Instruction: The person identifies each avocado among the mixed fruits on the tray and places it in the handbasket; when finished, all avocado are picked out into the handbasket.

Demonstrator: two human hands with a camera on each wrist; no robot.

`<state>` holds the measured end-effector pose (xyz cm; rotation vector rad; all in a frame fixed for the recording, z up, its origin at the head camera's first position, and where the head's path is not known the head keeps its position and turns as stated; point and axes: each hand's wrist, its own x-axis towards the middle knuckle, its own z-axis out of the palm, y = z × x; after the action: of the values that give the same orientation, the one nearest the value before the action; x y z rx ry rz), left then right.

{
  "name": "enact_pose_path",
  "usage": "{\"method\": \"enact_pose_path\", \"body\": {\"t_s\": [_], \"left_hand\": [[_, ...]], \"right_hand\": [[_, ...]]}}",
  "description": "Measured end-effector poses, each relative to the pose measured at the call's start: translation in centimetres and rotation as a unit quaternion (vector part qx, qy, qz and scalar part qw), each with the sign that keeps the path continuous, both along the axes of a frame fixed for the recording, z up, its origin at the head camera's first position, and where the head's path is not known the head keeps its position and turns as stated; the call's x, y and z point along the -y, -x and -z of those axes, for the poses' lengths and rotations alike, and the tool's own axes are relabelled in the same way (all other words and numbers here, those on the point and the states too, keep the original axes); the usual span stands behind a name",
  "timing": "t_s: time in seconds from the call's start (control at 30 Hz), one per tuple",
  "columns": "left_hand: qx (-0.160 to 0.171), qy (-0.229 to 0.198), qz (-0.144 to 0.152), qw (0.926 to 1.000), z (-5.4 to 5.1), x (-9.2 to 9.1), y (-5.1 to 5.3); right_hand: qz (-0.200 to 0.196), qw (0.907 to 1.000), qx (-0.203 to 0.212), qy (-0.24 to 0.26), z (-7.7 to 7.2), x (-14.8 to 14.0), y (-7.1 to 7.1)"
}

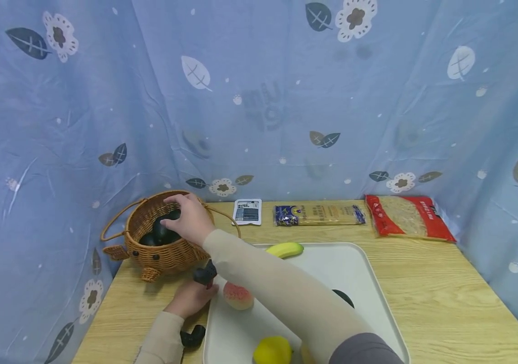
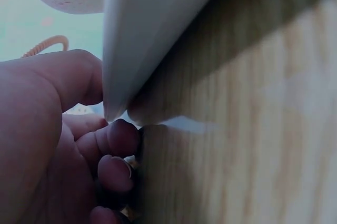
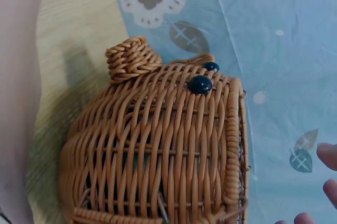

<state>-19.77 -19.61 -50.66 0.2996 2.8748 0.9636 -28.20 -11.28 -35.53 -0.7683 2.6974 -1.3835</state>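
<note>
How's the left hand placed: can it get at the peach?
Probably yes. The left hand is at the white tray, close beside the peach, with only the low rim visible between them. It seems to pinch that rim, so it would likely have to let go first.

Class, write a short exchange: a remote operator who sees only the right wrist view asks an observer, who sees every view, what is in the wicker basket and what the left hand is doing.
Operator: I see only the outer side of the wicker basket. Is anything inside?
Observer: Yes, the head view shows several dark, rounded items in it.
Operator: And the left hand, what is it doing?
Observer: It holds the edge of the white tray, as the left wrist view shows close up.
</note>
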Motion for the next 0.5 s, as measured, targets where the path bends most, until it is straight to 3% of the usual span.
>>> {"method": "enact_pose_path", "body": {"t_s": [0.2, 0.33, 0.5], "left_hand": [[-0.025, 0.036, 0.022, 0.9988, 0.5, -0.2, 0.3], [-0.015, 0.032, 0.024, 0.9991, 0.3, -0.2, 0.7], [0.012, 0.038, 0.017, 0.9991, 0.0, -0.1, 0.4]], "right_hand": [[-0.013, 0.9998, -0.012, 0.012, -0.2, -2.4, -0.9], [-0.012, 0.9995, 0.0, 0.03, -0.4, -4.1, -1.4], [-0.024, 0.999, 0.014, 0.035, -0.4, -6.0, -2.5]]}}
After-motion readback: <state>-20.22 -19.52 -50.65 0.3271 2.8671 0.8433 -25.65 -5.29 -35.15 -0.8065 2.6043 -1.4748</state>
